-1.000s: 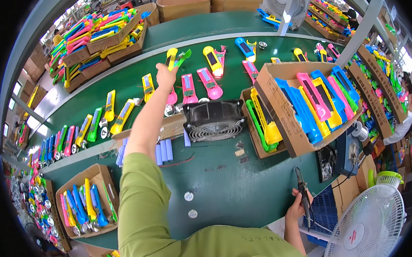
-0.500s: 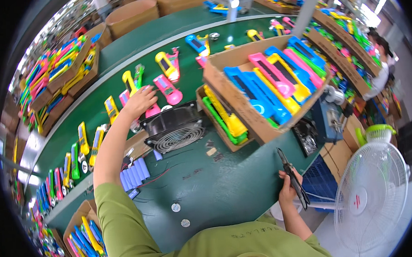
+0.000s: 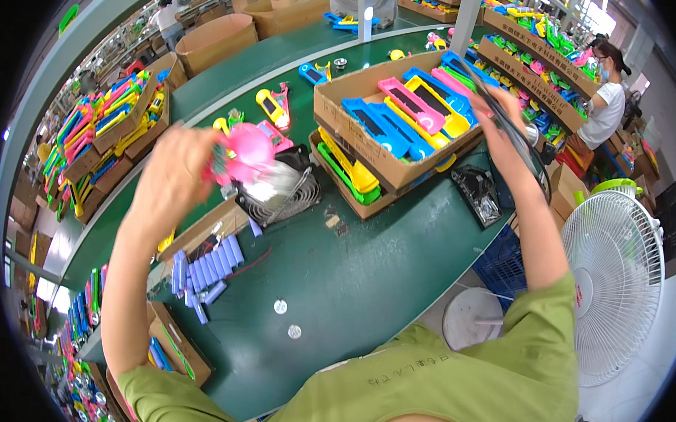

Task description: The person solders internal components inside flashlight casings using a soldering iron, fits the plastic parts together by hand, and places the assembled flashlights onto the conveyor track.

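Observation:
My left hand (image 3: 174, 173) is raised over the left part of the bench, its fingers closed on a pink plastic casing (image 3: 251, 151) with a rounded end. A blurred whitish, shiny piece (image 3: 273, 185) hangs just below it, above a black fan (image 3: 292, 200) with a wire guard. My right hand (image 3: 500, 117) is lifted at the right edge of the cardboard box (image 3: 389, 180) of colourful casings. It grips a long dark tool (image 3: 530, 151), too smeared by motion to tell its kind.
Purple cylindrical cells (image 3: 212, 268) lie on the green bench (image 3: 342, 294), with two round white discs (image 3: 280, 306) nearby. A black tray (image 3: 475, 194) sits at the right. Beyond the edge stand a white fan (image 3: 613, 282) and a stool (image 3: 471, 318). A person (image 3: 605, 101) works at the far right.
My left hand has picked up the pink casing from the row on the bench and drawn it left and nearer. My right hand has risen and moved forward with the dark tool.

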Demonstrator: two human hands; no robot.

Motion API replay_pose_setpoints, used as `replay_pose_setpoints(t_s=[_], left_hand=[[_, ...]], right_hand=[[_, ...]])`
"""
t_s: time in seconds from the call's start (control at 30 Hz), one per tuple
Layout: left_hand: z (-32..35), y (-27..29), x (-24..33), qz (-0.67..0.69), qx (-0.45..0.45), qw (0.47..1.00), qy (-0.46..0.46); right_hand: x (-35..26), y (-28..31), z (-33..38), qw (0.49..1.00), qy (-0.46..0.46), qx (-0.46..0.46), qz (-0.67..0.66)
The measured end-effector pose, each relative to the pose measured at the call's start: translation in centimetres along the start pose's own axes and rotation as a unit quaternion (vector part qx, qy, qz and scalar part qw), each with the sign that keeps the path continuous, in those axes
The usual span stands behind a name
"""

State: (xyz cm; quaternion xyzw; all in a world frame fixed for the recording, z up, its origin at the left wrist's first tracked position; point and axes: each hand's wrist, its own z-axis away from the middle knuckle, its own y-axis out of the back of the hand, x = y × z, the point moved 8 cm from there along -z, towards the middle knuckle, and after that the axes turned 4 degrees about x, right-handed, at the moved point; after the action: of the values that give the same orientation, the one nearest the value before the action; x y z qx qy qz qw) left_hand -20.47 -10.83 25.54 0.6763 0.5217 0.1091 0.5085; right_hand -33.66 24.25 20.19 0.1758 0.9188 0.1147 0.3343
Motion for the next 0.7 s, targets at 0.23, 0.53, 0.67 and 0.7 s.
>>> replay_pose_setpoints(t_s=[0.23, 0.53, 0.67, 0.7], left_hand=[[11.1, -5.1, 19.1, 0.184, -0.233, 0.954, 0.047], [16.0, -7.5, 21.9, 0.306, -0.169, 0.891, 0.288], [14.1, -7.8, 22.2, 0.379, -0.117, 0.855, 0.334], [13.4, -8.0, 23.0, 0.376, -0.117, 0.869, 0.301]], right_hand=[[5.1, -10.1, -3.8, 0.931, 0.056, -0.252, 0.260], [8.5, -8.5, -5.2, 0.971, 0.084, -0.149, 0.169], [8.3, -5.9, -5.3, 0.988, 0.081, -0.066, 0.115], [8.3, -5.7, -5.5, 0.992, 0.066, -0.071, 0.086]])
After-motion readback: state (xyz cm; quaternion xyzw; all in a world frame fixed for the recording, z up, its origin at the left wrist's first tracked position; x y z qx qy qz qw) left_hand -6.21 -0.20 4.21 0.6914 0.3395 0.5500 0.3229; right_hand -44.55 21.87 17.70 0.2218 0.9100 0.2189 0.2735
